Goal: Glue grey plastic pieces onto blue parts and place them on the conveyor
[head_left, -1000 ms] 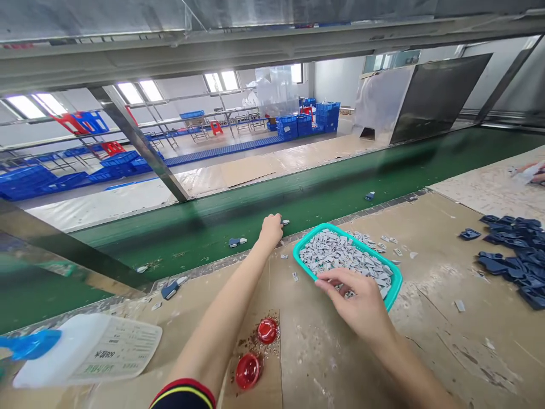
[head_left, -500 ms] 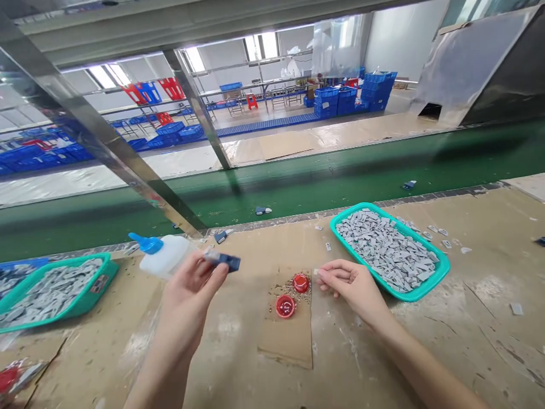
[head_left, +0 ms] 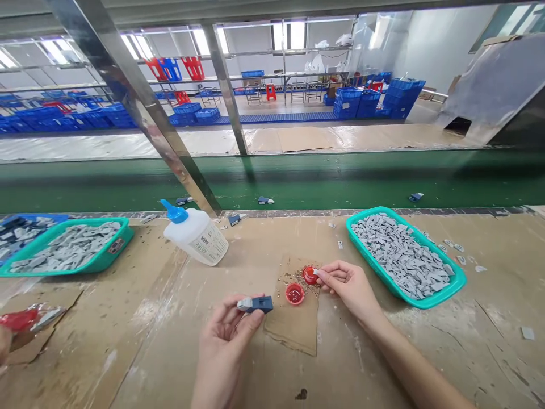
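Observation:
My left hand (head_left: 225, 335) pinches a small dark blue part with a grey end (head_left: 255, 304), held just above the bench. My right hand (head_left: 347, 284) pinches a tiny grey piece (head_left: 315, 272) at the rim of a red bottle cap (head_left: 310, 275). A second red cap (head_left: 294, 294) lies beside it on a cardboard scrap (head_left: 293, 324). A teal tray of grey pieces (head_left: 438, 291) stands to the right of my right hand.
A white glue bottle with a blue nozzle (head_left: 196, 236) lies tilted at centre left. Another teal tray (head_left: 106, 258) of grey pieces sits at the far left. Several blue parts lie on the green conveyor belt (head_left: 298, 182). A slanted metal post (head_left: 170, 153) rises behind.
My left hand brought the blue part down and toward the centre. My right hand carried the grey piece to the red cap. The view shifted left and down.

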Action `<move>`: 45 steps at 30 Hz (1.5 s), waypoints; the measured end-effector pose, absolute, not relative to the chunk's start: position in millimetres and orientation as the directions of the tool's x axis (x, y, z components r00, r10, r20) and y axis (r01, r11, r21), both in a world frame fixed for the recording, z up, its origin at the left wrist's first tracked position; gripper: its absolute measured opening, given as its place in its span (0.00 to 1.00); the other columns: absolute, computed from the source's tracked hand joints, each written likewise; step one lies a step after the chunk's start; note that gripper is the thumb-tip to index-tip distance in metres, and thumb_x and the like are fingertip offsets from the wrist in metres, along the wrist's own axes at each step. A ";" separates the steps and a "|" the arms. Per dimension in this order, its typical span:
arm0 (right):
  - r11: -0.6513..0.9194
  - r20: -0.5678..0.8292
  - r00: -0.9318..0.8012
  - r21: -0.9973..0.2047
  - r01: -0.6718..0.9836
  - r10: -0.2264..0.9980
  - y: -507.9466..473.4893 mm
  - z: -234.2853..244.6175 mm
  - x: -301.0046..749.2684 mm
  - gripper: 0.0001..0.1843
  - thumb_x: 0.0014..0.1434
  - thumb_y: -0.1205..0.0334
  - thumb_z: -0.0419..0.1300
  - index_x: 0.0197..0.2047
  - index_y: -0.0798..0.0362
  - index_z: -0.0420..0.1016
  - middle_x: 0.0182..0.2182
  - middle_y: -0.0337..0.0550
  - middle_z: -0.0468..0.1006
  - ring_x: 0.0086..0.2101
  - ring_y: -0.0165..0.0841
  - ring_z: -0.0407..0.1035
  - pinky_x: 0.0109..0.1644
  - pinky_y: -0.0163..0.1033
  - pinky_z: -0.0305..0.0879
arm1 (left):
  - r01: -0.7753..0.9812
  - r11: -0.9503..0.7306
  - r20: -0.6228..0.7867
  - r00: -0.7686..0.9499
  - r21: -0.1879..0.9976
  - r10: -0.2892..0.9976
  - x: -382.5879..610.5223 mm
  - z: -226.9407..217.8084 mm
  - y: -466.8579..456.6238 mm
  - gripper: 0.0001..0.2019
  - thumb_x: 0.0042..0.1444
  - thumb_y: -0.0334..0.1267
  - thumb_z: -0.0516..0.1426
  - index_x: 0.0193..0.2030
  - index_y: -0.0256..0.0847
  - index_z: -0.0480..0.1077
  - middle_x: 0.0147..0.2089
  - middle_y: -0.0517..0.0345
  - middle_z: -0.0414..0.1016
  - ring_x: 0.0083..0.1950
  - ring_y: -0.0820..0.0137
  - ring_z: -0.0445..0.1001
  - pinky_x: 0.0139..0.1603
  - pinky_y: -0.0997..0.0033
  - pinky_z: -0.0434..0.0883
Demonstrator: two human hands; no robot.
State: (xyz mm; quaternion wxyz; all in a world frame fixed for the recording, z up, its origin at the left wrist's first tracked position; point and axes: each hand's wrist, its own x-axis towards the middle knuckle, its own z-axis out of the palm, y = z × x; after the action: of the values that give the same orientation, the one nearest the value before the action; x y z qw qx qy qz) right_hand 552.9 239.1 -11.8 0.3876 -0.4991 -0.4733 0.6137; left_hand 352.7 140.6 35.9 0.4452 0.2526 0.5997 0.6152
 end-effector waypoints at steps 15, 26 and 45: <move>-0.353 -0.240 -0.433 -0.913 -0.203 0.869 207.8 34.1 560.2 0.12 0.53 0.56 0.66 0.30 0.56 0.71 0.23 0.40 0.76 0.22 0.24 0.64 0.23 0.27 0.55 | -0.280 0.015 -0.111 -0.328 0.960 0.938 406.1 30.8 156.3 0.10 0.42 0.28 0.65 0.34 0.39 0.75 0.37 0.54 0.80 0.41 0.66 0.77 0.44 0.70 0.75; -0.394 -0.269 -0.541 -0.910 -0.128 0.797 207.8 27.0 559.3 0.14 0.53 0.55 0.66 0.32 0.56 0.69 0.23 0.41 0.76 0.23 0.24 0.65 0.25 0.27 0.58 | -0.241 0.024 -0.099 -0.307 0.970 0.947 411.4 40.2 152.1 0.09 0.45 0.27 0.63 0.34 0.41 0.77 0.37 0.56 0.80 0.39 0.66 0.79 0.42 0.71 0.76; -0.364 -0.257 -0.519 -0.924 -0.114 0.815 209.1 46.4 571.8 0.18 0.61 0.46 0.52 0.38 0.53 0.70 0.30 0.47 0.79 0.34 0.36 0.71 0.25 0.31 0.64 | -0.189 0.143 -0.144 0.010 0.972 0.990 416.8 40.9 182.8 0.18 0.53 0.34 0.60 0.52 0.39 0.70 0.52 0.50 0.75 0.54 0.61 0.71 0.55 0.63 0.69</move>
State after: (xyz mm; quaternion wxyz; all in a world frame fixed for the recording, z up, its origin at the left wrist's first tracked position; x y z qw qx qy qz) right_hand 571.8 209.1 46.4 0.3160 -0.3751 -0.4672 0.7357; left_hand 416.8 182.8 40.9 0.5790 0.4118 0.4859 0.5089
